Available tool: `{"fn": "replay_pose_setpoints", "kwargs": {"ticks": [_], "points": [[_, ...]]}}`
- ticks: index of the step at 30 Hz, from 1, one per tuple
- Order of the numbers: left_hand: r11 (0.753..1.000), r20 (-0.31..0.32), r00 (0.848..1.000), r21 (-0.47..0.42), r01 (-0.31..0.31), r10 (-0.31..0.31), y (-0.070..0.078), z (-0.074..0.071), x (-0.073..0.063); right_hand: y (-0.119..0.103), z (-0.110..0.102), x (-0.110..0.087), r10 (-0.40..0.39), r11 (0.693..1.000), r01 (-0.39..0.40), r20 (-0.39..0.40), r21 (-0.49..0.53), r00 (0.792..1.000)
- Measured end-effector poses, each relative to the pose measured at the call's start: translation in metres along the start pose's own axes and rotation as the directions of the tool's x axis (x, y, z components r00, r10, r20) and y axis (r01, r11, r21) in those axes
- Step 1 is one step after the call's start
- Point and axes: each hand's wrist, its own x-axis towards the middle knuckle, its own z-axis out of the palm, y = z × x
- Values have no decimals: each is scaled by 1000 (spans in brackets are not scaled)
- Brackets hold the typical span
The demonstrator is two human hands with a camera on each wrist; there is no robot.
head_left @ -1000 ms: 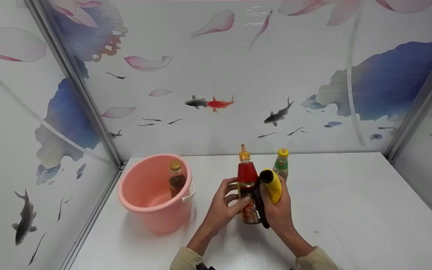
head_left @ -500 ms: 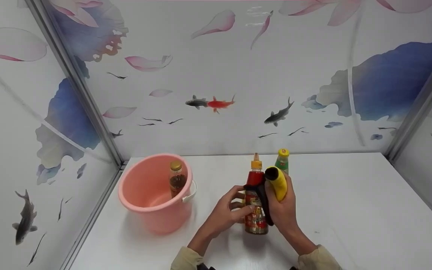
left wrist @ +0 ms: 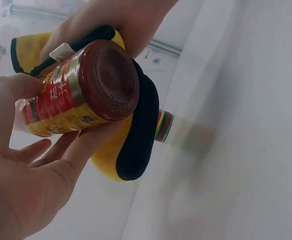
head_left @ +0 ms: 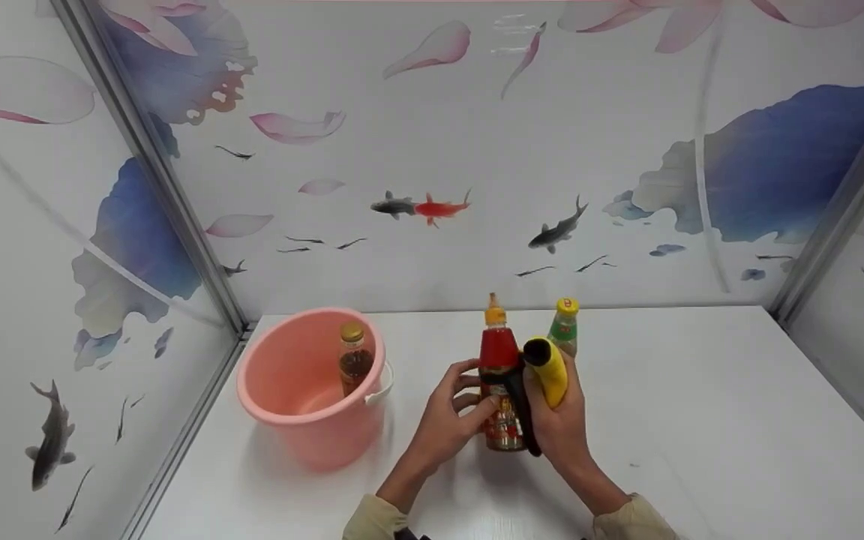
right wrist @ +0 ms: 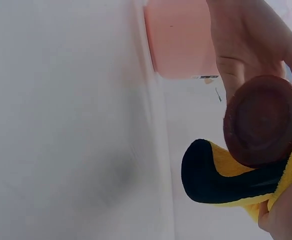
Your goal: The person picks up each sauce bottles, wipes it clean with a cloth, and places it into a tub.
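My left hand (head_left: 443, 424) grips a squeeze bottle of tomato sauce (head_left: 498, 349) with a red top and an orange nozzle, held up off the table. Its base shows in the left wrist view, where the bottle (left wrist: 61, 95) has a red and yellow label. Bunched in my right hand (head_left: 563, 427) is a yellow cloth (head_left: 550, 375) with black edging. The cloth wraps against the bottle's right side; in the right wrist view the cloth (right wrist: 201, 175) lies below the bottle's base (right wrist: 263, 120). Some right fingers are hidden by the cloth.
A pink bucket (head_left: 312, 446) with a white handle stands to the left, holding a gold-capped bottle (head_left: 355, 364) of dark liquid. Behind my right hand stands a bottle with a yellow cap and green label (head_left: 565, 330). Patterned walls (head_left: 477, 135) border the white table (head_left: 702, 420).
The sauce bottle dipped toward me and rightward by half a second ago, then came back up and left. Both hands and the cloth shifted slightly with it. Bucket and standing bottle stayed still.
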Motion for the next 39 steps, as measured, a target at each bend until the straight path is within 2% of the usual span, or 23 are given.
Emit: {"fn": "replay_pose_setpoints", "kwargs": {"ticks": [5,11,18,24,27,31,35,39], "points": [[999,2,1000,-44,-1,1,0,-1,0,1,2,-3,-9,1000,8,3,10,1000],[999,57,998,-8,37,-36,-1,1,0,1,0,-1,-18,1000,18,-3,0,1000],[998,89,994,11,64,-65,0,3,1,1,-3,2,-22,1000,22,-1,4,1000],[995,172,980,0,102,-100,0,-1,0,1,-5,4,-9,1000,9,-17,-6,1000],[996,194,977,13,86,-87,0,-3,0,-1,-5,4,-6,1000,5,-20,-8,1000],[998,162,984,23,66,-69,2,-5,0,-3,-4,4,-3,1000,3,-11,-4,1000],[998,102,993,-3,68,-67,2,-4,0,-1,-2,2,11,1000,-11,-1,11,1000],[999,54,998,-9,44,-44,3,-3,0,1,-1,0,8,1000,-8,-2,4,1000]]}}
